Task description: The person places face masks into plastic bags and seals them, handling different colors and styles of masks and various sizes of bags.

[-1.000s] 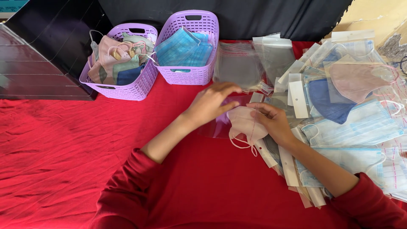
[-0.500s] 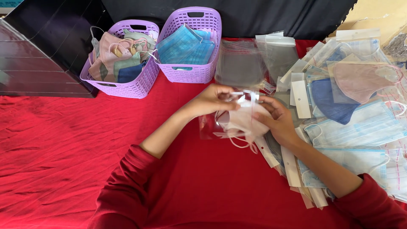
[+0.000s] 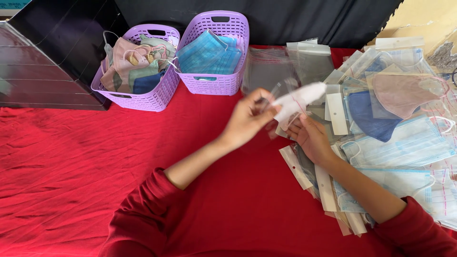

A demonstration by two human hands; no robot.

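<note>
My left hand (image 3: 248, 119) is raised above the red tablecloth (image 3: 95, 162) and pinches a clear plastic bag with a white face mask (image 3: 297, 99) in it; the mask is blurred by motion. My right hand (image 3: 312, 135) is just below and to the right, fingers touching the lower edge of the same bag. Both sleeves are dark red. Under my right forearm lies a fanned pile of clear bags with white header strips (image 3: 328, 188).
Two purple baskets stand at the back: the left one (image 3: 143, 97) holds mixed coloured masks, the right one (image 3: 216, 83) blue masks. Packaged blue, navy and pink masks (image 3: 404, 138) cover the right side. A dark box (image 3: 52, 57) stands at back left.
Both hands have lifted the bagged white mask up off the pile and away from me; the mask now points up and to the right.
</note>
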